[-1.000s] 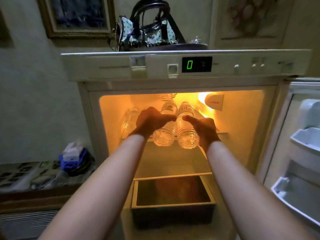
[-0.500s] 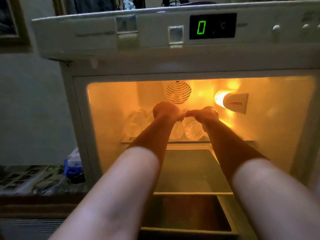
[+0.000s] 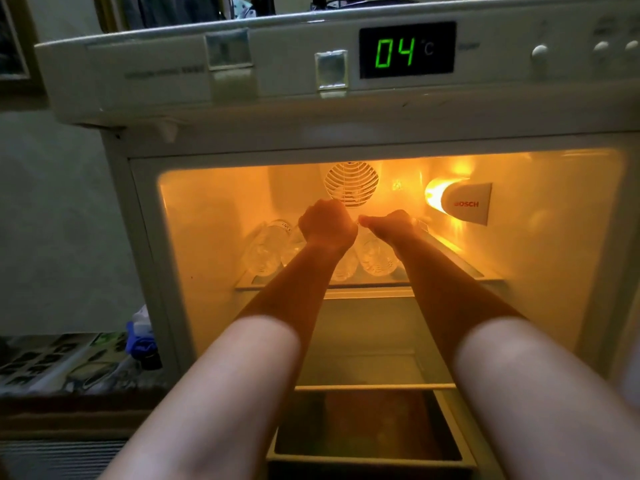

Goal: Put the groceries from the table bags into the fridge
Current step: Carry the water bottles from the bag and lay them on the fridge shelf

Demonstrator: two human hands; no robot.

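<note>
Clear plastic bottles (image 3: pixel 375 259): lying on their sides on the fridge's top shelf (image 3: pixel 367 285), bases outward (rolled deep, likely to pack the row).
Left hand (image 3: pixel 327 227): grip curled over a bottle; actual hold not discernible.
Right hand (image 3: pixel 393 226): same, fingers hidden.

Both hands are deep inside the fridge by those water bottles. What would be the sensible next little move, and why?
Probably let go and draw both hands back out. The water bottles already lie on their sides on the top shelf, far back, with the left hand and right hand closed over their far ends, so nothing seems left to push.
</note>
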